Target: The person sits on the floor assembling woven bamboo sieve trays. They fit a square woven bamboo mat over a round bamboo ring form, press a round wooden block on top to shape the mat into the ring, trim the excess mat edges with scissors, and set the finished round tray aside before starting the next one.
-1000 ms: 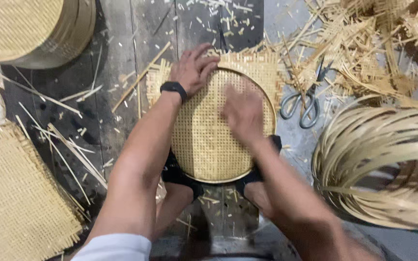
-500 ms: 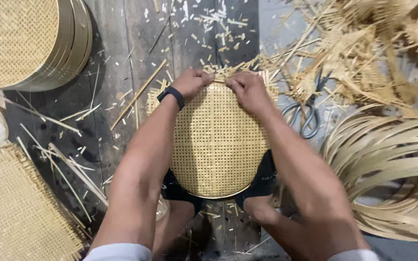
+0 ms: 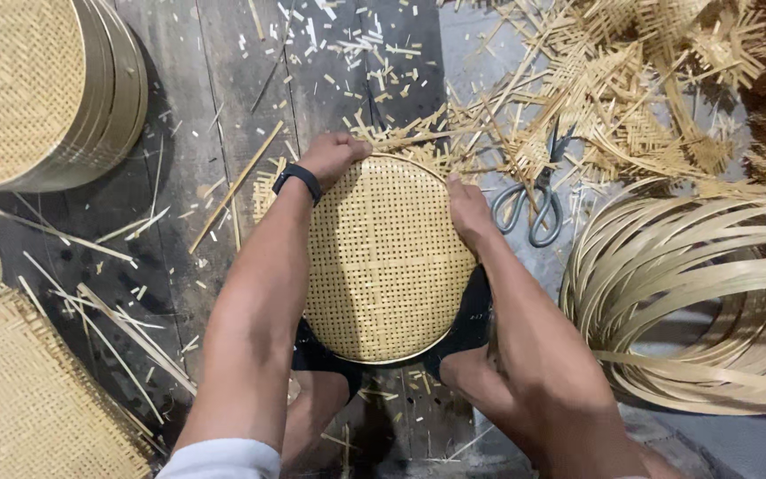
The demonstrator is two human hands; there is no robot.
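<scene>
The round woven tray stands on the dark plank floor, between the person's knees, its lower rim near the black shorts. The left hand is closed around the top left rim, fingers curled over it. The right hand presses flat on the right side of the mesh, thumb up at the rim. Half a second ago both hands were together at the top rim; now the right one has slid down along the right edge, and the left stayed almost in place. Scissors lie just right of the tray, near the bamboo strip coils. A stack of finished trays is far left.
</scene>
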